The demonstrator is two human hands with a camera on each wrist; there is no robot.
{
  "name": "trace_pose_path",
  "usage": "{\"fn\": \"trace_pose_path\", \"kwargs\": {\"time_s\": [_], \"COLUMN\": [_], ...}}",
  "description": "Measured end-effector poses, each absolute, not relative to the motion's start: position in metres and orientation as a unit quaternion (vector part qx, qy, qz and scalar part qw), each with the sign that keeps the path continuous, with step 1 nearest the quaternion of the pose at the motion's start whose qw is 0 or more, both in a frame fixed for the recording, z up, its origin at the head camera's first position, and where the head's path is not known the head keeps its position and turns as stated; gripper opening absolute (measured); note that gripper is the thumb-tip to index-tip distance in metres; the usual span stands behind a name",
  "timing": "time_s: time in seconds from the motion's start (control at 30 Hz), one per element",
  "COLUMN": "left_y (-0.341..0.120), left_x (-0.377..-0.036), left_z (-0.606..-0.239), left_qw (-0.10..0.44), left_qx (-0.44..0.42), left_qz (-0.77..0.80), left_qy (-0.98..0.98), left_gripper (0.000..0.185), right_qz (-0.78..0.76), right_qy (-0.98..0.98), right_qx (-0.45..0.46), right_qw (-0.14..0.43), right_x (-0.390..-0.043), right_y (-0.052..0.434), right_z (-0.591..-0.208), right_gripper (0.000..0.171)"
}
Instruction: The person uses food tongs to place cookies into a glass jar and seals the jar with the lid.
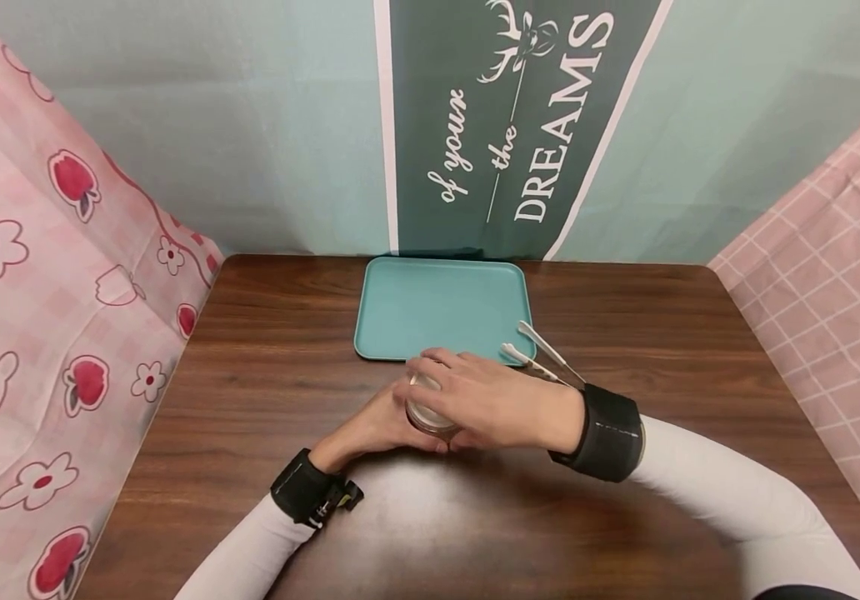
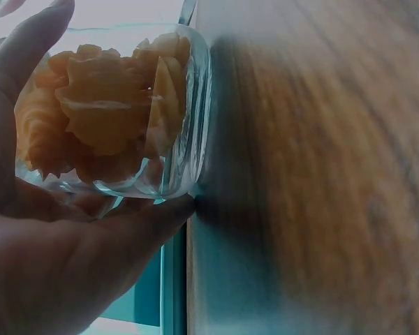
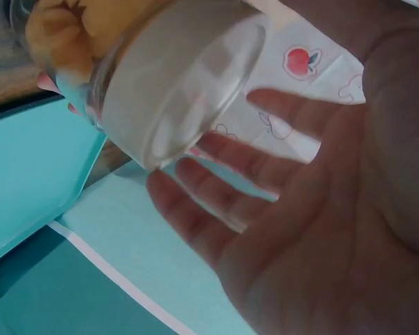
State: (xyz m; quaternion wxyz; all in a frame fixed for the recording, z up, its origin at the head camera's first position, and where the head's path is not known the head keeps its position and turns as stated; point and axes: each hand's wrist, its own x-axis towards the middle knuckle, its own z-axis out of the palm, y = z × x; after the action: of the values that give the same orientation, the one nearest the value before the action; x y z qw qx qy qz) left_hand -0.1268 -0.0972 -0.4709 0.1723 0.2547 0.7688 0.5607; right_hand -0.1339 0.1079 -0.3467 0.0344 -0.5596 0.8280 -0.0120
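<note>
A clear glass jar (image 2: 200,105) stands upright on the table in front of me, closed by a pale lid (image 3: 185,91). Orange-yellow ridged snack pieces (image 2: 101,105) fill it. My left hand (image 1: 383,423) grips the jar's side, thumb and fingers curled round the glass. Over the top is my right hand (image 1: 501,404), its fingers loosely spread. In the right wrist view the fingertips are right at the lid's rim, while the palm stays apart from it. From the head, the right hand covers part of the lid.
Behind the hands lies a teal tray (image 1: 437,308) on the wooden table (image 1: 272,333). White-tipped tongs (image 1: 546,346) rest with their tips over its front right corner, their handle end hidden by the right wrist. Patterned cloths (image 1: 47,292) enclose the table.
</note>
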Motion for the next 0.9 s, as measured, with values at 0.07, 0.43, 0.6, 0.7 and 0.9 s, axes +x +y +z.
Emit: {"fn": "trace_pose_path", "kwargs": {"time_s": [0.07,0.43,0.6,0.7,0.9], "left_y": [-0.0977,-0.0982,-0.0976,-0.0971,-0.0955], "left_x": [-0.1263,-0.1273,-0.1279,-0.1276,-0.1282], "left_z": [-0.4702,-0.4706,-0.4722,-0.4724,-0.4729], "left_qw": [0.18,0.196,0.193,0.19,0.183], "left_qx": [0.25,0.246,0.24,0.235,0.237], "left_qz": [0.565,0.568,0.56,0.557,0.561], "left_qy": [0.765,0.761,0.77,0.773,0.772], "left_gripper": [0.098,0.091,0.099,0.105,0.101], "right_qz": [-0.002,0.014,0.02,0.027,0.027], "right_qy": [0.813,0.799,0.808,0.816,0.837], "right_qx": [-0.582,-0.599,-0.584,-0.574,-0.545], "right_qw": [0.035,0.058,0.068,0.063,0.043], "right_x": [-0.1366,-0.1441,-0.1437,-0.1431,-0.142], "right_y": [0.1087,0.1058,0.1038,0.1023,0.0999], "right_z": [-0.3445,-0.3426,-0.3418,-0.3412,-0.344], "right_gripper": [0.082,0.069,0.069,0.068,0.066]}}
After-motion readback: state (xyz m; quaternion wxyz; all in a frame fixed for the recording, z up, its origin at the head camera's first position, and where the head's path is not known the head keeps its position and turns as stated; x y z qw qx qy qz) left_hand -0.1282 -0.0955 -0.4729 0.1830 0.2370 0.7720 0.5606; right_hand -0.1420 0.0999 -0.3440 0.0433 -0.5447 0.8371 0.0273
